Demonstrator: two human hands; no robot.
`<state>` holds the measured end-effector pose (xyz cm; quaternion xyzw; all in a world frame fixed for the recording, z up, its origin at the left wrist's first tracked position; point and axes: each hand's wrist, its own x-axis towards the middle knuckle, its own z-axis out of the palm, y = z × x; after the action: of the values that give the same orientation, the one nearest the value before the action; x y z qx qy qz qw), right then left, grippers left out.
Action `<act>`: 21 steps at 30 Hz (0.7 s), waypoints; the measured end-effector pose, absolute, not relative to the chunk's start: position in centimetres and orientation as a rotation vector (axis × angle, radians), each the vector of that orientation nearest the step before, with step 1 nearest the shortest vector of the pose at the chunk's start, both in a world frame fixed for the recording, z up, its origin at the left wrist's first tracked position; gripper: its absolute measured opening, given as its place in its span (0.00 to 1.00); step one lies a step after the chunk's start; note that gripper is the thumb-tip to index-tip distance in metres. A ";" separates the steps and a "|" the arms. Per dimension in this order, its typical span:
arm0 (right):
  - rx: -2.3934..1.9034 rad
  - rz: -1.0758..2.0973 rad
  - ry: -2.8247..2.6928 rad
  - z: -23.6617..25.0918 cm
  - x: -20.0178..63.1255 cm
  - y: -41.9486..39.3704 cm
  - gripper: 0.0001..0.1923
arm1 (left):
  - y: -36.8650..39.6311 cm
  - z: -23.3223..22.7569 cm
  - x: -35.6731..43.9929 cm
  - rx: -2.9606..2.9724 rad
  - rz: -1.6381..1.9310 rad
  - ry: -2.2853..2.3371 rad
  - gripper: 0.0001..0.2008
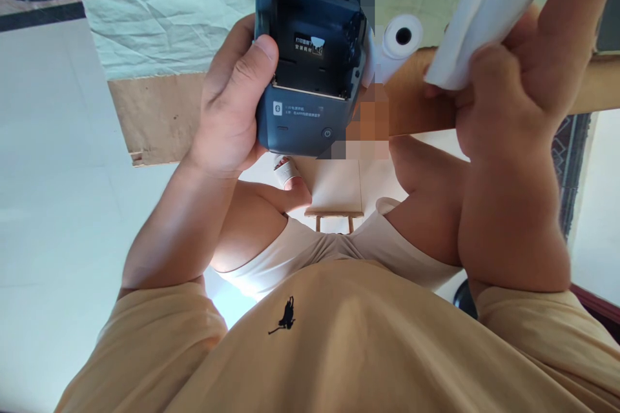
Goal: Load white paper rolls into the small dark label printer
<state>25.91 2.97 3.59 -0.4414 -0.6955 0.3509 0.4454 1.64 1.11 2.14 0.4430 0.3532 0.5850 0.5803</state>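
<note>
My left hand [232, 93] grips a dark blue portable label printer [303, 126] from its left side, the thumb on the rim. The printer's lid is up, and its hollow paper bay faces me, with no roll inside. On its front panel are a power button and small white print. At the right, my right hand [513, 77] is closed around a white paper roll [458, 39] with a loose flap along its side; part of it is hidden by the fingers. Between the two hands, a second white roll [392, 55] with a dark core lies by the table edge.
A pale green cloth [159, 6] covers the table, with a bare wooden edge [159, 113] showing. My legs are below, and a small wooden stool [334, 214] stands on the floor. Part of the middle is blurred into blocks.
</note>
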 end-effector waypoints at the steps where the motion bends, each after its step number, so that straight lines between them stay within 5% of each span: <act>1: -1.047 0.855 -1.746 3.5 25.9 3.1 0.25 | 1.0 2.3 1.8 1.013 1.369 0.850 0.19; 10: -1.006 0.695 -1.798 2.5 26.2 4.3 0.24 | 1.3 1.7 1.5 1.008 1.358 0.820 0.19; 16: -1.110 0.693 -1.836 3.3 25.8 3.6 0.32 | 1.2 1.9 1.5 1.009 1.362 0.835 0.18; 21: -1.256 0.508 -1.905 3.1 25.6 3.6 0.15 | 1.5 1.6 1.3 1.038 1.347 0.851 0.20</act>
<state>25.57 3.61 3.06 -0.4944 -0.7499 0.2000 0.3914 1.26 1.50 1.57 0.4442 0.3641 0.5764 0.5813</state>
